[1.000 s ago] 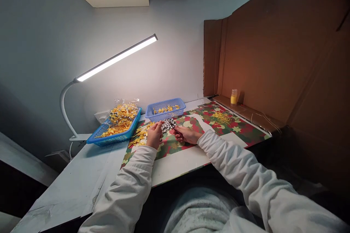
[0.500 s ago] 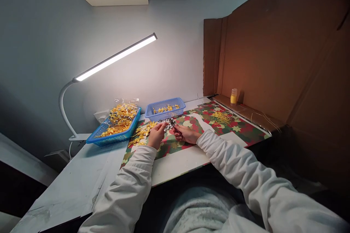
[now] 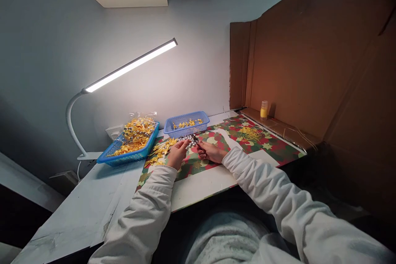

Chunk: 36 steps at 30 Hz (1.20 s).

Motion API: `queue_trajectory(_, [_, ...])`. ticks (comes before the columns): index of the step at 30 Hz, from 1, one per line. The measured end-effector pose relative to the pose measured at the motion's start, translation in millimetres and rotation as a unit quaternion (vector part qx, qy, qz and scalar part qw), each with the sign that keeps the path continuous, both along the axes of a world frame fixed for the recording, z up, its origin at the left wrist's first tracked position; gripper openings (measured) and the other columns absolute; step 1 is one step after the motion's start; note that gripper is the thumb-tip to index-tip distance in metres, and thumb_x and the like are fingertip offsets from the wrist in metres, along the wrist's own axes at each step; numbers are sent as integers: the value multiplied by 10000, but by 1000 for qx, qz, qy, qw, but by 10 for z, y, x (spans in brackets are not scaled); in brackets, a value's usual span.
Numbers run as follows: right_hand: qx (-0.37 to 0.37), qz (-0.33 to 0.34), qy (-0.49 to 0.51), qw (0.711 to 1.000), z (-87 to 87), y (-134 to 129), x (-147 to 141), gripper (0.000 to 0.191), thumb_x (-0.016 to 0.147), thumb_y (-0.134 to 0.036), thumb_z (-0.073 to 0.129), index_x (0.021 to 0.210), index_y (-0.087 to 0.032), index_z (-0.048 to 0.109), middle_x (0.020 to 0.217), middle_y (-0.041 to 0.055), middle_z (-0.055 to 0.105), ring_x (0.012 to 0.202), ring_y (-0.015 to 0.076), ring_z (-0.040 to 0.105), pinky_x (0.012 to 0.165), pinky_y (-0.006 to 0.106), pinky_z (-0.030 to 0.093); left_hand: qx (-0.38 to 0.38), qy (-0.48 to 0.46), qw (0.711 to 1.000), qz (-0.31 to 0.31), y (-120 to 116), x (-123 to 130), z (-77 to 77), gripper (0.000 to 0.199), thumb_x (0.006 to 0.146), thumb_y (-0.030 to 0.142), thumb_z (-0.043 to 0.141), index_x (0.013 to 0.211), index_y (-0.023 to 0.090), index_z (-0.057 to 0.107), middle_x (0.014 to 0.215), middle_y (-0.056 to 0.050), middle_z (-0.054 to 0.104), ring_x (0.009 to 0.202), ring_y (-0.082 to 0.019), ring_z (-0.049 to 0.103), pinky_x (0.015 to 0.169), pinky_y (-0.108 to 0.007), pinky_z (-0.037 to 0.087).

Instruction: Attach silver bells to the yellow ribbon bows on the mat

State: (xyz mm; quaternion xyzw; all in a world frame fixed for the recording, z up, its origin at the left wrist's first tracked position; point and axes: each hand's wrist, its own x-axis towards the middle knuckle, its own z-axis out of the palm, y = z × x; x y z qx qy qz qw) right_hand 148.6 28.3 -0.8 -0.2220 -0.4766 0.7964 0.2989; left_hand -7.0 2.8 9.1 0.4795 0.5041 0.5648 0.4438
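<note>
Over the patterned mat [image 3: 198, 166], my left hand [image 3: 177, 154] is pinched near a pile of shiny silver pieces [image 3: 189, 139]; what its fingertips hold is too small to make out. My right hand [image 3: 210, 151] is closed around a dark slim tool [image 3: 195, 139], whose tip points toward my left fingertips. The two hands are close together but apart. Yellow bow-like pieces with stems [image 3: 159, 152] lie on the mat just left of my left hand.
A blue basket [image 3: 123, 160] heaped with yellow pieces and a clear bag stands left. Behind the hands is a lighter blue basket [image 3: 185, 131]. Yellow strands [image 3: 250, 133] lie right, near a small yellow bottle [image 3: 264, 110]. A lit lamp [image 3: 131, 66] arches over the left; cardboard [image 3: 293, 62] walls the right.
The dark tool in my right hand has shifted slightly at its tip, and more of the silver pieces shows. Both hands stay in nearly the same place.
</note>
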Motion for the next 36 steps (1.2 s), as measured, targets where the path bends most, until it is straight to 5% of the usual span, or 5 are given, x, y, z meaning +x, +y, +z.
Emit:
queue_trajectory(14, [76, -241, -35, 967, -49, 213, 39, 377, 903, -495, 301, 685, -207, 410, 630, 9, 505, 611, 132, 496, 587, 247, 396, 5, -23, 1000, 7, 87, -97, -68, 472, 585, 562, 698, 788, 148, 597, 405, 133, 214, 322, -23, 174, 345, -166, 108])
queue_trajectory(18, [306, -233, -175, 906, -117, 201, 38, 323, 887, -429, 362, 675, -221, 486, 754, 48, 567, 804, 189, 519, 727, 308, 397, 10, -27, 999, 16, 69, -86, -37, 457, 598, 556, 688, 783, 148, 596, 406, 133, 203, 322, -26, 175, 345, -170, 112])
queue_trajectory(23, [386, -194, -249, 867, -167, 212, 3, 274, 862, -297, 465, 600, -219, 479, 747, 56, 559, 886, 213, 497, 814, 335, 362, 23, -37, 999, 31, 43, -74, -7, 440, 607, 544, 685, 781, 150, 594, 414, 130, 210, 332, -25, 181, 355, -171, 114])
queue_trajectory(31, [225, -485, -419, 734, -21, 520, 550, 298, 881, -291, 423, 597, -204, 447, 926, 208, 571, 1258, 335, 275, 929, 482, 282, 36, -43, 998, 24, 90, -105, -35, 434, 602, 534, 691, 779, 148, 599, 425, 126, 223, 346, -28, 190, 368, -177, 131])
queue_trajectory(36, [226, -443, -276, 823, 36, 463, 458, 403, 917, -414, 312, 594, -207, 436, 808, 124, 614, 948, 244, 572, 790, 365, 430, 59, -53, 996, 51, 105, -115, -7, 394, 629, 514, 671, 767, 153, 594, 415, 127, 210, 342, -35, 197, 363, -184, 133])
